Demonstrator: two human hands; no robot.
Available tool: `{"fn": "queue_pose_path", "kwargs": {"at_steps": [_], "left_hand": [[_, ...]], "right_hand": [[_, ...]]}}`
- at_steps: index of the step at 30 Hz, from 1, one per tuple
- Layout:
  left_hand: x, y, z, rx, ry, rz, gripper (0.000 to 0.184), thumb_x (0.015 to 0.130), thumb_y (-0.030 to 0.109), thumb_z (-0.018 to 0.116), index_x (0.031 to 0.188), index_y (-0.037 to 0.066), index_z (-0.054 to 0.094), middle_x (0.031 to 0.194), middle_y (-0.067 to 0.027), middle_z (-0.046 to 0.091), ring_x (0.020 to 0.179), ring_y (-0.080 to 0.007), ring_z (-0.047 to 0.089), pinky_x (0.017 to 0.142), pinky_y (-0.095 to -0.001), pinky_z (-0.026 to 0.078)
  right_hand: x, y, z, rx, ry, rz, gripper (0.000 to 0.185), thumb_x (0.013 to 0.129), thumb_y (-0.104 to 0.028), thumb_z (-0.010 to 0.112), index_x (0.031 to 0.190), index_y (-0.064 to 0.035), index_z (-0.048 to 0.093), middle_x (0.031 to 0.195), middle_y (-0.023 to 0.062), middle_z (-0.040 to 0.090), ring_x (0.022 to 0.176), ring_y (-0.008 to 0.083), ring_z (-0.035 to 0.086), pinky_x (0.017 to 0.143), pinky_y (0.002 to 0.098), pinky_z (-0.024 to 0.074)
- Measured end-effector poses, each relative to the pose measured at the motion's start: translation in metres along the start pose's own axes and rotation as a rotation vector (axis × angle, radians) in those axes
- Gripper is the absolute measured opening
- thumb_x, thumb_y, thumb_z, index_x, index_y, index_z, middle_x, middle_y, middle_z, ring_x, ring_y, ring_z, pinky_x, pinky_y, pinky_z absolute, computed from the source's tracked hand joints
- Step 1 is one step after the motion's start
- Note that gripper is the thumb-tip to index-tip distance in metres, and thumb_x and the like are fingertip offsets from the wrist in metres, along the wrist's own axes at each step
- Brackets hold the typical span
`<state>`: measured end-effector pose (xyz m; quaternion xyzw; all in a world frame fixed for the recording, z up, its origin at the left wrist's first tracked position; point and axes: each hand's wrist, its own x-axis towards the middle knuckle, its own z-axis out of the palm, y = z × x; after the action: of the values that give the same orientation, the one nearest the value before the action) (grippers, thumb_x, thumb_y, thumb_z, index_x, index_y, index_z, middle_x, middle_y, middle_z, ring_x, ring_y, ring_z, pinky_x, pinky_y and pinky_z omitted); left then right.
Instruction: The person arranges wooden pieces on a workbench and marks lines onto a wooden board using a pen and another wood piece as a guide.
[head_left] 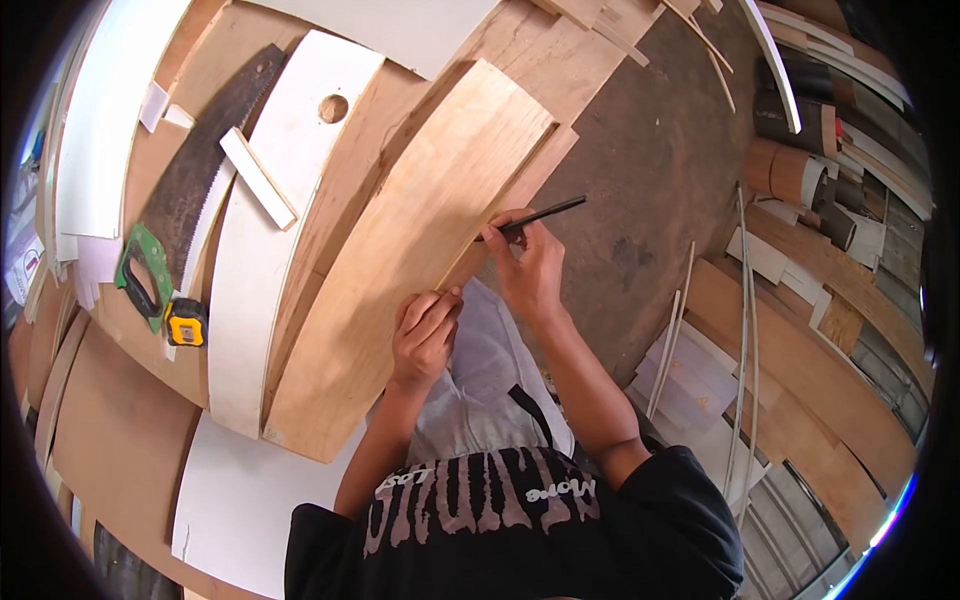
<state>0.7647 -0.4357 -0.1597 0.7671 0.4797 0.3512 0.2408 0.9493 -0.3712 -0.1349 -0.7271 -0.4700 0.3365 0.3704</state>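
Observation:
A long pale wooden board (420, 210) lies slantwise before me. My right hand (530, 268) pinches a slim black pen (555, 210) at the board's near right edge. The pen's tip is at that edge, partly covered by the fingers, and its other end points up and right. Lower along the same edge, my left hand (427, 338) grips the board with curled fingers; its thumb is mostly hidden. No mark on the wood can be made out.
Left of the board lie a white panel (262, 300) with a round hole, a small white-faced strip (258, 180), a handsaw (205, 165) with a green handle and a yellow tape measure (187, 323). Wood offcuts (800, 380) are piled at right beside the concrete floor (650, 150).

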Motion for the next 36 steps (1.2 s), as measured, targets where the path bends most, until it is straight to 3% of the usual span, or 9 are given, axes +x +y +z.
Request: {"fn": "queue_pose_path", "kwargs": {"at_steps": [10, 12, 16, 25, 27, 36], "left_hand": [[0.000, 0.001, 0.002, 0.044, 0.005, 0.002, 0.013, 0.080, -0.004, 0.083, 0.092, -0.001, 0.081, 0.112, -0.0037, 0.078, 0.107, -0.0200, 0.069, 0.091, -0.0390, 0.057], [-0.002, 0.001, 0.003, 0.039, 0.000, -0.004, 0.023, 0.076, -0.009, 0.083, 0.097, 0.001, 0.080, 0.119, -0.0023, 0.078, 0.107, -0.0222, 0.069, 0.092, -0.0395, 0.057], [-0.002, -0.001, 0.004, 0.058, 0.004, 0.005, 0.024, 0.076, -0.009, 0.082, 0.097, 0.001, 0.080, 0.119, -0.0022, 0.078, 0.107, -0.0221, 0.070, 0.092, -0.0394, 0.057], [0.001, -0.001, 0.001, 0.030, 0.001, 0.015, 0.019, 0.076, -0.009, 0.083, 0.092, 0.000, 0.081, 0.118, -0.0029, 0.080, 0.107, -0.0222, 0.070, 0.091, -0.0396, 0.057], [0.001, 0.000, 0.001, 0.027, 0.003, 0.005, 0.010, 0.080, -0.005, 0.083, 0.089, -0.001, 0.080, 0.114, -0.0042, 0.079, 0.108, -0.0200, 0.070, 0.092, -0.0392, 0.057], [0.004, -0.001, -0.002, -0.002, 0.002, 0.005, 0.010, 0.080, -0.005, 0.082, 0.089, -0.002, 0.079, 0.113, -0.0044, 0.079, 0.108, -0.0202, 0.070, 0.091, -0.0393, 0.058]], "right_hand": [[0.005, -0.005, 0.000, -0.037, -0.010, -0.069, 0.015, 0.094, -0.009, 0.081, 0.101, -0.0010, 0.070, 0.086, 0.0121, 0.074, 0.073, 0.0223, 0.073, 0.070, 0.0359, 0.0581], [0.007, -0.006, -0.001, -0.037, -0.024, -0.048, 0.015, 0.094, -0.009, 0.081, 0.101, -0.0009, 0.070, 0.086, 0.0123, 0.074, 0.072, 0.0229, 0.073, 0.069, 0.0361, 0.0581], [0.009, -0.006, -0.003, -0.055, -0.056, -0.033, 0.016, 0.094, -0.010, 0.082, 0.100, -0.0011, 0.071, 0.087, 0.0125, 0.075, 0.073, 0.0238, 0.074, 0.069, 0.0362, 0.0582], [0.004, -0.009, 0.000, -0.057, -0.007, -0.015, 0.014, 0.094, -0.009, 0.081, 0.100, -0.0010, 0.071, 0.088, 0.0131, 0.075, 0.075, 0.0236, 0.074, 0.071, 0.0358, 0.0586], [0.002, -0.008, 0.001, -0.050, -0.002, -0.009, 0.014, 0.094, -0.009, 0.081, 0.100, -0.0009, 0.071, 0.088, 0.0132, 0.075, 0.075, 0.0234, 0.074, 0.071, 0.0358, 0.0586], [0.002, -0.010, 0.001, -0.032, 0.004, 0.027, 0.013, 0.095, -0.010, 0.080, 0.099, -0.0005, 0.072, 0.088, 0.0131, 0.075, 0.076, 0.0227, 0.074, 0.072, 0.0354, 0.0586]]}}
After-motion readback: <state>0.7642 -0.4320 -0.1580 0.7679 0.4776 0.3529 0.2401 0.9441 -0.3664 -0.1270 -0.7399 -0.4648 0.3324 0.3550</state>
